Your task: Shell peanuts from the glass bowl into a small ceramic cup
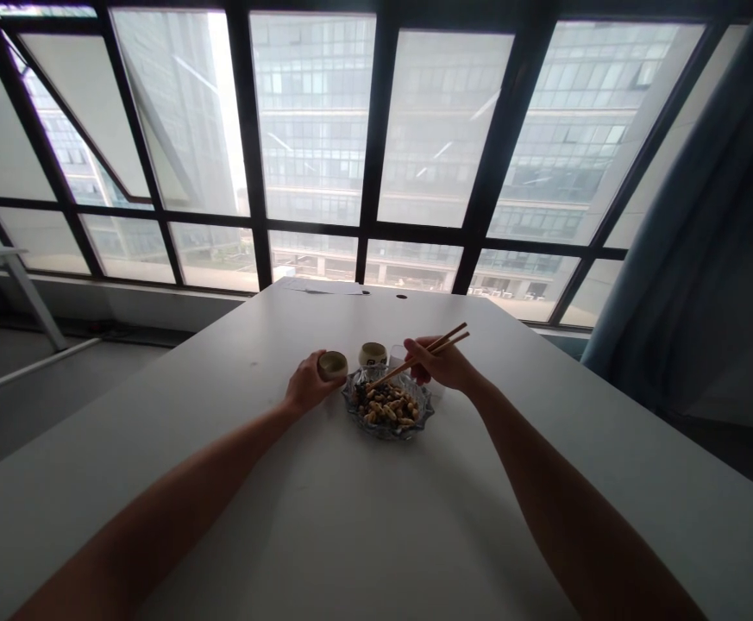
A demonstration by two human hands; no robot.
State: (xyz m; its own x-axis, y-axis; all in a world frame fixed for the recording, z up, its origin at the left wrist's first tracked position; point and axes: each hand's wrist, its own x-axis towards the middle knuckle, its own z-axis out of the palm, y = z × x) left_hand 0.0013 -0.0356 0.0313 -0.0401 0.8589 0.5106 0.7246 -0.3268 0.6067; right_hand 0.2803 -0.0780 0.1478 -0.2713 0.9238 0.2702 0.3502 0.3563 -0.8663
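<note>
My left hand [308, 381] is closed around a small pale cup [333, 366], tilted slightly beside the left rim of a glass bowl [423, 423]. In the bowl lie peanuts [392, 407] in their shells and some dark pieces [364, 395] at the left. Wooden chopsticks [408, 366] are gripped in my right hand [437, 362], above the bowl's right side. Their tips reach down to the dark pieces; whether they pinch anything is too small to tell. Behind the bowl stands a second cup [372, 352] with dark markings. Next to it is a clear container [398, 354], partly hidden by my right hand.
Everything stands on a long white table [253, 509]. Papers [324, 285] lie at its far end, near a dark round hole [401, 297]. Beyond are large windows; a blue curtain [667, 250] hangs at the right. Another white table [20, 267] is at the left.
</note>
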